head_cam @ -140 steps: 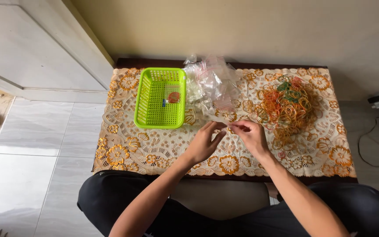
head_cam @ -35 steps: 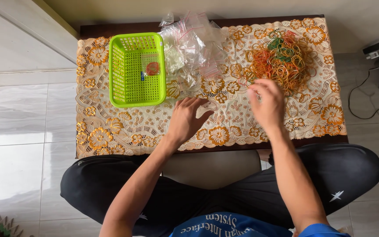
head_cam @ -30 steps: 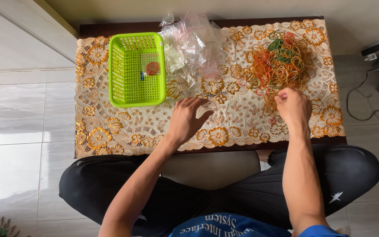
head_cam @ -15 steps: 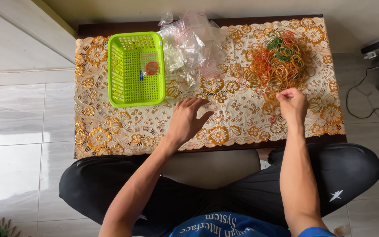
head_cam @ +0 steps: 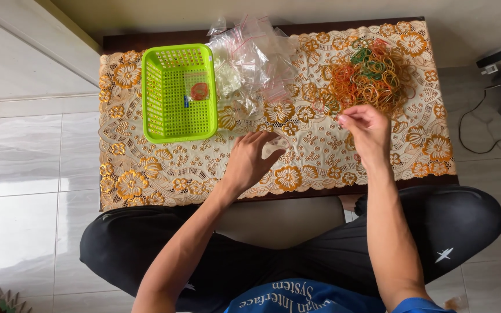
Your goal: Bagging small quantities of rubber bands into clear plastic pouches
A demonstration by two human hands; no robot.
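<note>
Right hand [head_cam: 366, 130]: fingertips pinched together at the near edge of the rubber band pile [head_cam: 369, 75]; whether a band lay between them could not be told.
Left hand [head_cam: 250, 162]: lay on the floral tablecloth [head_cam: 146, 174], fingers loosely curled over a small clear plastic bag [head_cam: 275, 146], touching it.
Pile position: at the far right of the table, directly beyond the right fingertips; the right hand was clearly the nearer one.
Bag axis: its long side could not be judged.
Surroundings: green basket [head_cam: 178, 93] at far left, holding one filled bag; heap of empty clear bags [head_cam: 250, 58] between basket and pile.
</note>
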